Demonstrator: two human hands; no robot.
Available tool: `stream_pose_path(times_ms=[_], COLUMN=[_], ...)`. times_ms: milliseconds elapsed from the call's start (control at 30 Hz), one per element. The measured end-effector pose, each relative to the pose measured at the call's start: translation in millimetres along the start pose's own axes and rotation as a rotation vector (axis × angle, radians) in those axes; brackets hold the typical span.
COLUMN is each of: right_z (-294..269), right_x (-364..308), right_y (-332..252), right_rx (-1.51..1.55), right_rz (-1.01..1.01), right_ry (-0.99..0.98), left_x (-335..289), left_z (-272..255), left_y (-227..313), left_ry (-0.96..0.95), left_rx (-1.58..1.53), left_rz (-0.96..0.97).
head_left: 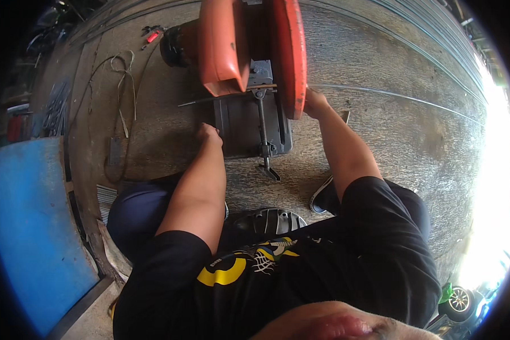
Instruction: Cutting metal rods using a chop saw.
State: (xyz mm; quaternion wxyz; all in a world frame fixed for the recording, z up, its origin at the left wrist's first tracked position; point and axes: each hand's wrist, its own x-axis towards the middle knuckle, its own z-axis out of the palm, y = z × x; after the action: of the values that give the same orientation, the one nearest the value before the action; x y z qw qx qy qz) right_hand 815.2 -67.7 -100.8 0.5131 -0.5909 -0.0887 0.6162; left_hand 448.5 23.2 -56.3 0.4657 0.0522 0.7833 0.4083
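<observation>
A red cut-off saw (293, 56) stands in front of me, with a red handle (224, 51) and a dark motor. Its dark metal base (241, 127) carries a clamp screw (262, 119) with a crank at the near end. A thin metal rod (379, 92) runs in from the right, and a rod end sticks out left of the clamp. Beside the guard's right face, my right hand (315, 103) is closed at the rod, its fingertips partly hidden. My left hand (209, 133) is closed against the base's left edge; whatever its fingers hold is hidden.
Several long metal rods (430, 28) lie along the far right. A looped cord (124, 73) and a small red-handled tool (152, 37) are on the floor at left. A blue panel (34, 226) stands near left. A dark ribbed part (269, 221) sits between my feet.
</observation>
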Motion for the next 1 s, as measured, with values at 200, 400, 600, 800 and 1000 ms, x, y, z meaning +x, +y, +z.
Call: stream_pose_path(times_ms=[200, 400, 600, 800, 1000], right_z=[-75.6, -110.9, -156.3, -160.9, -118.7], right_x=[-54.1, -16.4, 9.8, 29.0, 29.0], right_y=[-53.5, -76.7, -101.3, -106.4, -98.7], right_rx=[0.157, 0.514, 0.777, 0.736, 0.045], right_rz=[0.146, 0.037, -0.099, -0.197, -0.066], right_ry=[0.392, 0.697, 0.789, 0.902, 0.897], left_x=[12.0, 14.9, -19.0, -27.2, -39.2], left_z=[6.1, 4.8, 14.9, 15.8, 14.7], left_y=[-7.5, -10.6, -16.3, -17.5, -9.4], left_ry=[0.000, 0.109, 0.169, 0.212, 0.247], left_rx=[0.435, 0.900, 1.050, 1.076, 1.060], left_rz=[0.343, 0.562, 0.354, 0.379, 0.400])
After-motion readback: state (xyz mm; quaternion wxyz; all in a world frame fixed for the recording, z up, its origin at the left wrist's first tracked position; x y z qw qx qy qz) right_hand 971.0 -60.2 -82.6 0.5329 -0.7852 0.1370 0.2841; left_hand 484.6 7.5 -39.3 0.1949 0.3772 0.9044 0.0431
